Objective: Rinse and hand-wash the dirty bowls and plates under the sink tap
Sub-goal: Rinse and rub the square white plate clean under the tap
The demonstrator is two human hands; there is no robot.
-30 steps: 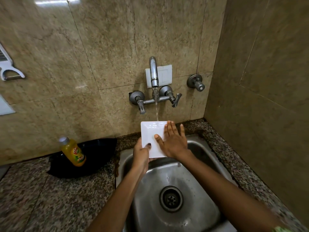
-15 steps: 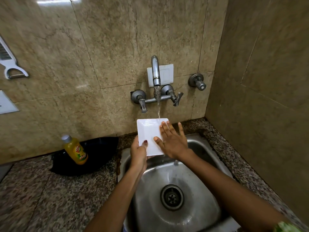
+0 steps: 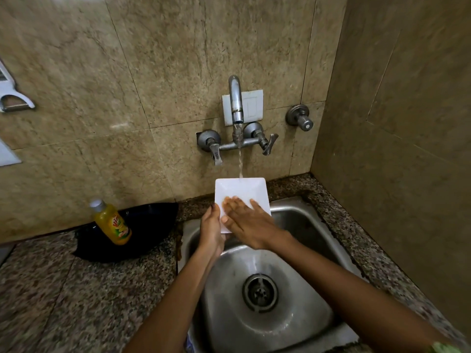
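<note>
Your left hand grips the near left corner of a square white plate, fingers curled around its edge, while your right hand lies flat on the plate's face with fingers straight and slightly spread, palm pressed to the surface. You hold the plate tilted over the back of the steel sink, its far edge right under the tap, and the stream of water lands on that top edge and runs down the face toward your hands.

Expect the plate to feel stiff and fairly light, probably ceramic or melamine, though which one cannot be told from this view. Either way it is wet and glossy, so treat it as slippery, and a drop onto the steel basin could chip or crack it. A one-corner grip gives little margin on a wet surface; you would do better with your thumb on the face and fingers wrapped behind the rim, or by shifting to the middle of the left side so the plate cannot pivot. Keep the rubbing pressure from your right hand modest, so it does not lever the plate out of the left.

On the bench to the left, a yellow bottle of dish soap stands against a dark bowl, well apart from the sink drain.
</note>
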